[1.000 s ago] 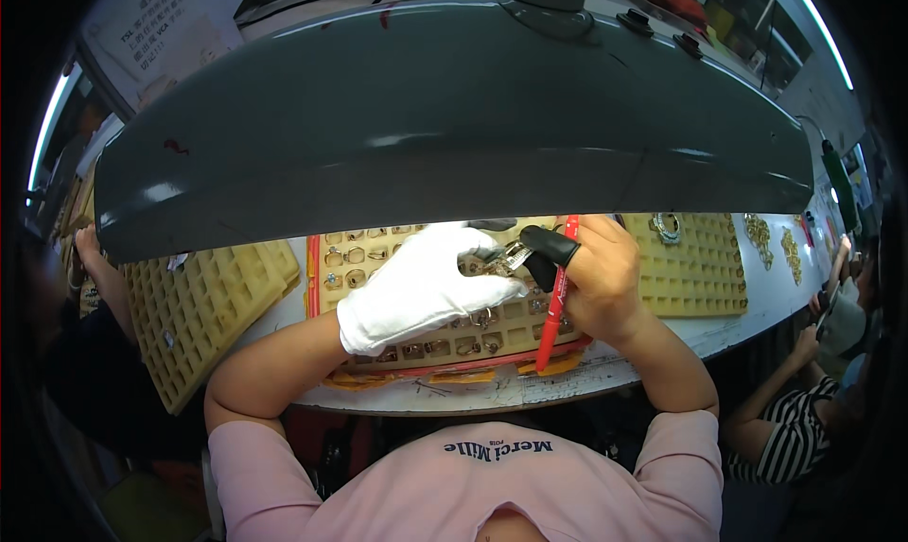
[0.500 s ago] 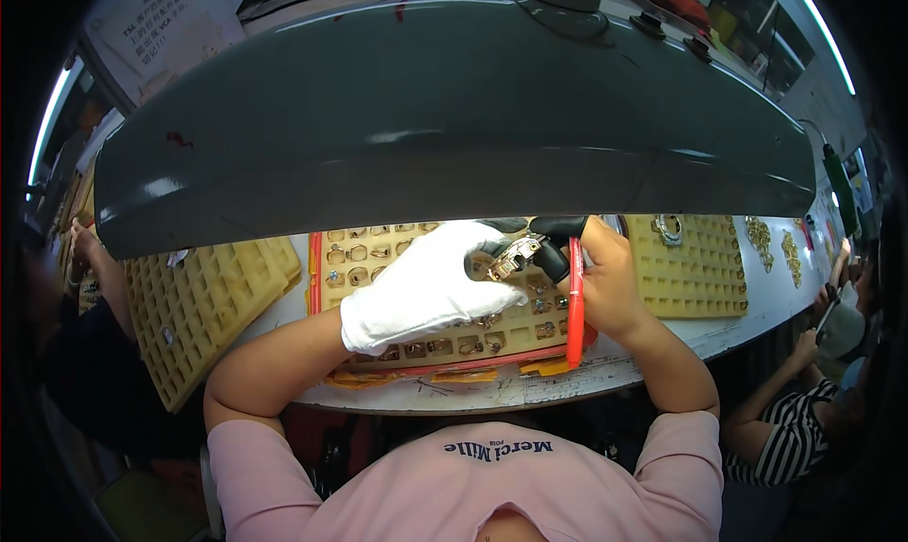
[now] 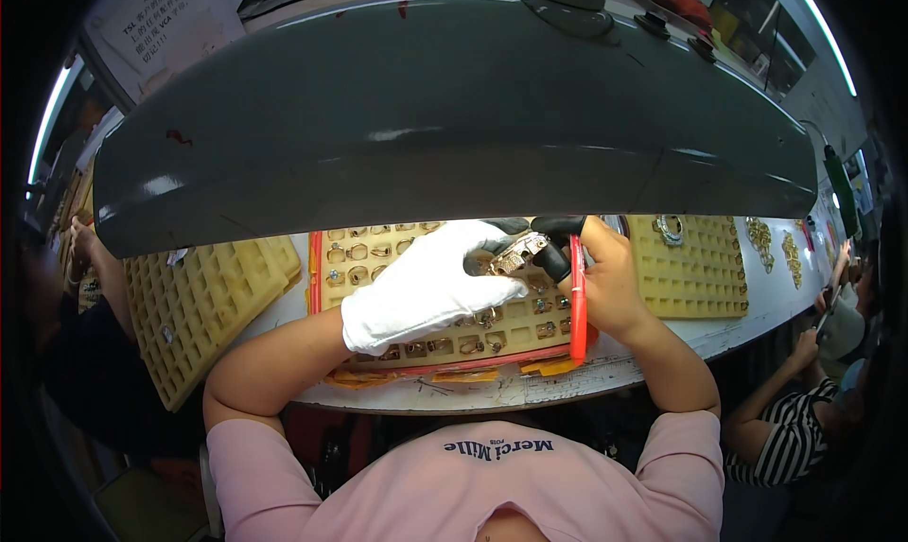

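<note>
Piece under the lamp: a metal jewellery piece (image 3: 518,255), raised over the ring tray (image 3: 314,279) between your two hands. Your right hand (image 3: 608,277) pinches its near end in black finger covers (image 3: 552,262); a red pen (image 3: 578,310) sits tucked in the same grip. Your gloved left hand (image 3: 416,287) curls round the other end, thumb and fingers parted; whether it bears on the metal, cannot tell.

Handling notes, as judged:
1. Pinch lightly with the covers; small joints probably bend under hard pressure.
2. Brace the far end with the glove, so turning does not load one side.
3. Tilt it at the edge of the lamp hood (image 3: 454,154), which hides your fingertips in part.
4. Point the pen away from the metal; a stray touch could mark it.
5. Work low: a slip would land among the seated rings (image 3: 357,275).
</note>
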A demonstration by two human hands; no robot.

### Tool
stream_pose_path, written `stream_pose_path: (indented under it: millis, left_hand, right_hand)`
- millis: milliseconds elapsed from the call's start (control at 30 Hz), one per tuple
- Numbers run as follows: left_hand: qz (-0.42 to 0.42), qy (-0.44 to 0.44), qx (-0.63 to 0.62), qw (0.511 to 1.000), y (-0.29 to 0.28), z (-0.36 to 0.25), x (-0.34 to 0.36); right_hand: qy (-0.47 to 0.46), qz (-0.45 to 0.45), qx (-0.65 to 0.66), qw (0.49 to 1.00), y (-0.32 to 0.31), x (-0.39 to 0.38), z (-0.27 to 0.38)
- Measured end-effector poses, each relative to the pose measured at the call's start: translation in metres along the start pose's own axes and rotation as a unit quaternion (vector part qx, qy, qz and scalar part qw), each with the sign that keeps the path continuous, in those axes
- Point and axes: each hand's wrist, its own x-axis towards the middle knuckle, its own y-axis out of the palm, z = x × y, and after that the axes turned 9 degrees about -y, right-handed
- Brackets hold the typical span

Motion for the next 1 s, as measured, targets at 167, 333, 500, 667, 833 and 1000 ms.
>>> stream_pose_path:
  millis: [167,333,500,667,833,1000]
  left_hand:
    - [-0.013,0.026,-0.033,0.999,0.003,0.008,0.004]
    - [0.013,-0.013,-0.034,0.999,0.002,0.000,0.001]
    - [0.059,-0.079,-0.086,0.991,-0.002,-0.013,-0.005]
    - [0.082,-0.039,-0.135,0.987,-0.002,0.005,0.007]
    - [0.068,-0.087,-0.134,0.985,-0.003,0.008,0.007]
    - [0.059,-0.104,-0.131,0.984,-0.005,0.010,0.007]
  right_hand:
    - [-0.129,-0.010,-0.122,0.984,-0.003,0.007,0.004]
    - [-0.224,-0.017,-0.180,0.958,-0.003,0.008,0.003]
    - [-0.186,-0.037,-0.144,0.971,-0.003,0.009,0.000]
    - [0.012,0.009,-0.022,1.000,-0.011,0.001,-0.002]
    - [0.162,0.023,0.104,0.981,-0.017,-0.002,-0.001]
    - [0.225,0.014,0.166,0.960,-0.021,-0.001,-0.002]
